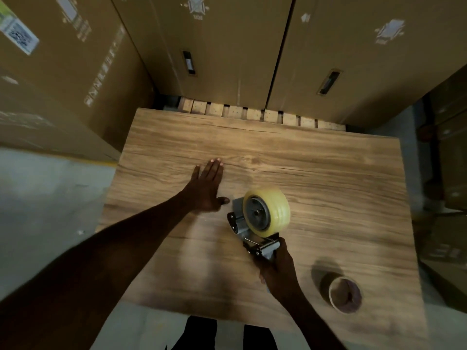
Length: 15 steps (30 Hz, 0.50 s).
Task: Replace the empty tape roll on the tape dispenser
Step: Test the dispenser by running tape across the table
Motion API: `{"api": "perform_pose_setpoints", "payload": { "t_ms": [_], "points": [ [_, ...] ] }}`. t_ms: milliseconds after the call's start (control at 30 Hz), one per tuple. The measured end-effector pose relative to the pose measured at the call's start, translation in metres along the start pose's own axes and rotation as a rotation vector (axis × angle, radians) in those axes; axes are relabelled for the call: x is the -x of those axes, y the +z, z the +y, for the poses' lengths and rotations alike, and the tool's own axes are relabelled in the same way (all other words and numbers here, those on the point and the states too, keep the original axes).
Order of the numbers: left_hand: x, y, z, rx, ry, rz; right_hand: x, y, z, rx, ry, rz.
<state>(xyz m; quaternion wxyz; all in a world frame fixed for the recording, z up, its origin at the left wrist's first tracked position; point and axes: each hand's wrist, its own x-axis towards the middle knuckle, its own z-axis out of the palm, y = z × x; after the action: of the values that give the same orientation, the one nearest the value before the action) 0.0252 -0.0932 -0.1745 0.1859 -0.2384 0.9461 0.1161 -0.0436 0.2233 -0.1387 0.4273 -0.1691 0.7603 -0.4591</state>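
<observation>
A grey metal tape dispenser [249,229] stands on the wooden table [316,160] with a full roll of clear yellowish tape [274,210] mounted on its hub. My right hand [276,267] grips the dispenser's handle from the near side. My left hand [206,186] lies flat on the table with fingers spread, just left of the dispenser, its thumb close to the dispenser's front end. An empty brown cardboard core [343,294] stands on the table to the right of my right arm.
Tall cardboard boxes [227,46] wall in the table at the back, left and right. A wooden pallet edge [252,113] shows behind the table. Grey concrete floor [45,198] lies to the left.
</observation>
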Motion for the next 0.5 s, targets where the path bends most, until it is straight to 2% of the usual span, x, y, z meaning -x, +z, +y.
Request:
{"api": "perform_pose_setpoints", "payload": {
  "t_ms": [200, 500],
  "points": [
    [0.003, 0.005, -0.008, -0.057, 0.068, 0.062, 0.025, -0.008, 0.008, -0.076, -0.043, 0.043],
    [-0.003, 0.017, -0.013, -0.100, 0.058, 0.088, 0.064, -0.027, 0.034, 0.120, -0.123, 0.039]
  ]
}}
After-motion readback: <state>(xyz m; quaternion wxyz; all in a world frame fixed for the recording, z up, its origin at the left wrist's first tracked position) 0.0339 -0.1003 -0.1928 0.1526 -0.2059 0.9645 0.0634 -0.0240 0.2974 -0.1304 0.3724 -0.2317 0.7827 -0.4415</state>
